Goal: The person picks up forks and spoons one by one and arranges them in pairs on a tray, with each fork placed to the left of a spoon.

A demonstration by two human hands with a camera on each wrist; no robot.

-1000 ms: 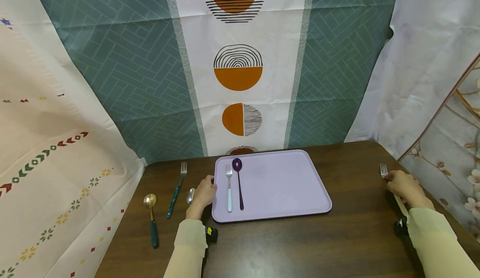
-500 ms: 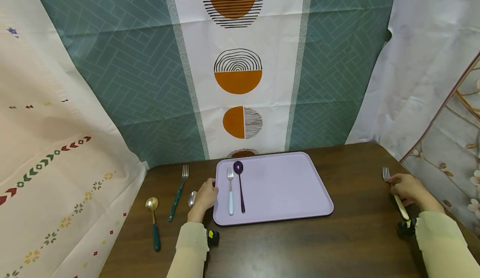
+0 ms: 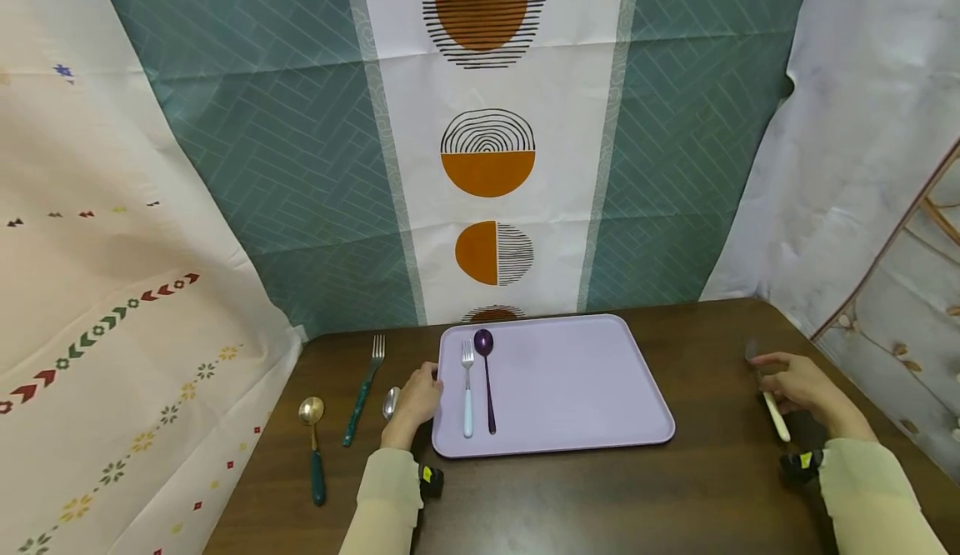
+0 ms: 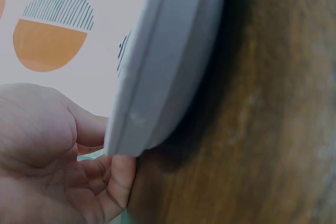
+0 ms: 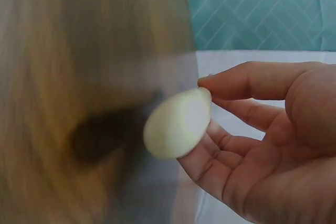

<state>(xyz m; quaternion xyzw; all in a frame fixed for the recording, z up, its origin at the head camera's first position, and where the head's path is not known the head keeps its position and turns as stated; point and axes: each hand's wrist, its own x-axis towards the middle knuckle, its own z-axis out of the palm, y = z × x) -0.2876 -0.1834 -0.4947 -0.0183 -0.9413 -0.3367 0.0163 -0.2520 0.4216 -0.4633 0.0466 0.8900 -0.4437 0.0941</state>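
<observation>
A lavender tray [image 3: 570, 384] lies on the table, carrying a fork with a pale blue handle [image 3: 468, 409] and a dark purple spoon [image 3: 483, 342] side by side at its left. My left hand [image 3: 418, 395] holds the tray's left rim; in the left wrist view the thumb and fingers pinch the tray's edge [image 4: 152, 72]. Far to the right, my right hand [image 3: 806, 388] pinches a fork by its cream handle [image 3: 776, 420], above the table. Its tines are blurred. In the right wrist view the handle's rounded end [image 5: 178, 124] points at the camera.
Left of the tray lie a gold spoon with a teal handle [image 3: 313, 447], a fork with a dark green handle [image 3: 364, 397] and a silver spoon [image 3: 391, 402], partly hidden by my left hand. Patterned cloths [image 3: 345, 163] hang behind and beside the wooden table [image 3: 600, 505].
My right hand has lifted the cream-handled fork off the table and moved it slightly left. The left hand stays at the tray's rim. The head view has shifted a little.
</observation>
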